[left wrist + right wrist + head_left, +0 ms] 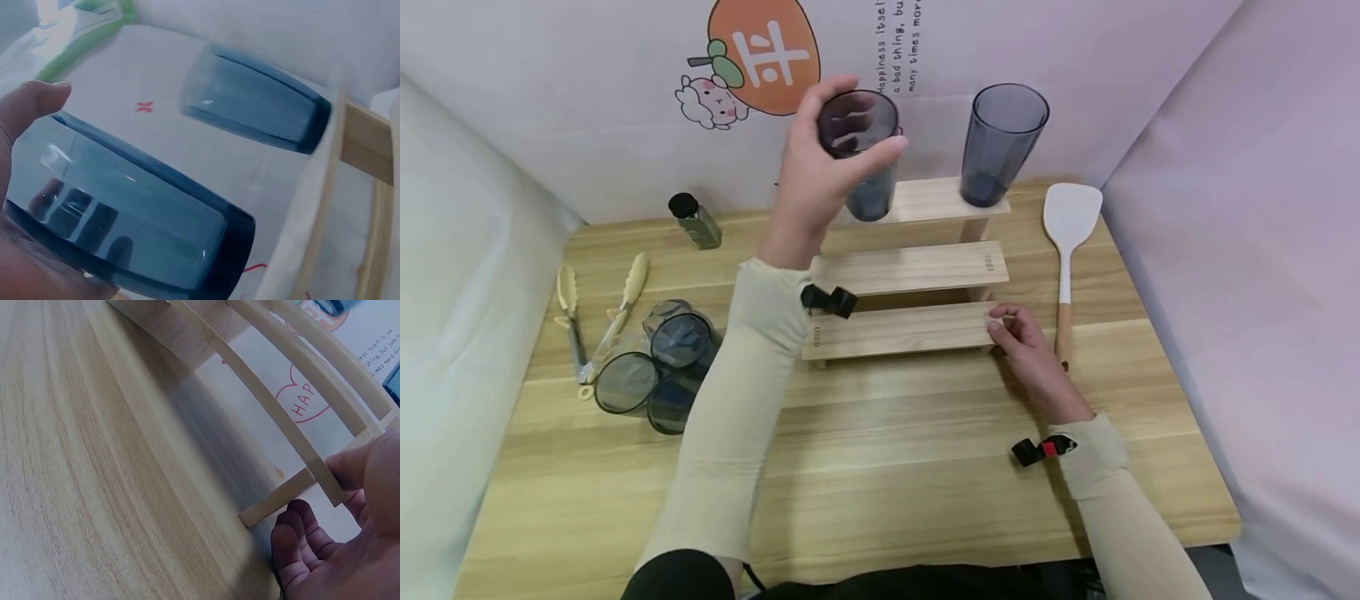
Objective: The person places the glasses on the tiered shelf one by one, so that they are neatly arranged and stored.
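Note:
My left hand (811,185) grips a smoky blue glass tumbler (872,193), thumb on one side and fingers round the other. The tumbler is upright over the left part of the top step of a three-step wooden rack (902,333). In the left wrist view, the held tumbler (156,206) has its thick base pointing toward the rack. Another matching tumbler (1002,150) stands on the top step's right end. My right hand (1033,362) holds the right end of the lowest step, with its thumb at the board (281,419) and fingers curled by the leg beneath.
Several more tumblers (628,383) stand clustered at the left, beside tongs (613,321) with cream tips. A small black-capped spice jar (698,223) is at the back left. Right of the rack lies a white spatula (1071,221) with a wooden handle. A printed cloth hangs behind.

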Demonstrator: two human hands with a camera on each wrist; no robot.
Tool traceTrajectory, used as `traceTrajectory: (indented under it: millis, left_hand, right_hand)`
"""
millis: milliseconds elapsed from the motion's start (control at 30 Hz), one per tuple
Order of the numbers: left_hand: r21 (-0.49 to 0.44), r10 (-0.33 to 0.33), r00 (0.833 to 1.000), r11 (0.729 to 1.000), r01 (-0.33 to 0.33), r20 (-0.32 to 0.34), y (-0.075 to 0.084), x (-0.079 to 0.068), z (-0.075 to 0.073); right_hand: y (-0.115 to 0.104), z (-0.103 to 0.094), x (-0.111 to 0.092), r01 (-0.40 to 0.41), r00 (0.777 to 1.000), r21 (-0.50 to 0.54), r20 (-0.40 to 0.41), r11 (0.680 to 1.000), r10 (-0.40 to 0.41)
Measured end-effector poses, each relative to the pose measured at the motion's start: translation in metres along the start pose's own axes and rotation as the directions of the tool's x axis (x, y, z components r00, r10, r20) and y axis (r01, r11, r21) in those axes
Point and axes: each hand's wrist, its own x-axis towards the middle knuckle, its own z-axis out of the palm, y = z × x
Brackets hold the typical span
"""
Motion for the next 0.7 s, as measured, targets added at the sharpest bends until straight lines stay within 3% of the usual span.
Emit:
traceTrajectory:
  millis: [133, 267, 400, 700]
  left_hand:
    - [0.036, -0.056, 0.996, 0.998, 0.053, 0.070, -0.022, 0.024, 0.013]
    - [0.038, -0.105, 0.990, 0.994, 0.102, 0.089, -0.039, 0.037, 0.019]
    - [0.039, -0.120, 0.987, 0.992, 0.116, 0.105, -0.048, 0.041, 0.022]
    - [0.026, -0.085, 0.987, 0.996, 0.082, 0.138, -0.048, 0.039, 0.029]
  right_hand:
    - [0.000, -0.001, 0.000, -0.004, 1.000, -0.004, -0.004, 1.000, 0.004]
    - [0.000, 0.000, 0.001, -0.016, 1.000, -0.011, -0.007, 1.000, 0.016]
    - [-0.002, 0.001, 0.000, -0.023, 1.000, -0.012, -0.007, 1.000, 0.023]
    - [0.001, 0.000, 0.001, -0.026, 1.000, 0.004, -0.011, 1.000, 0.026]
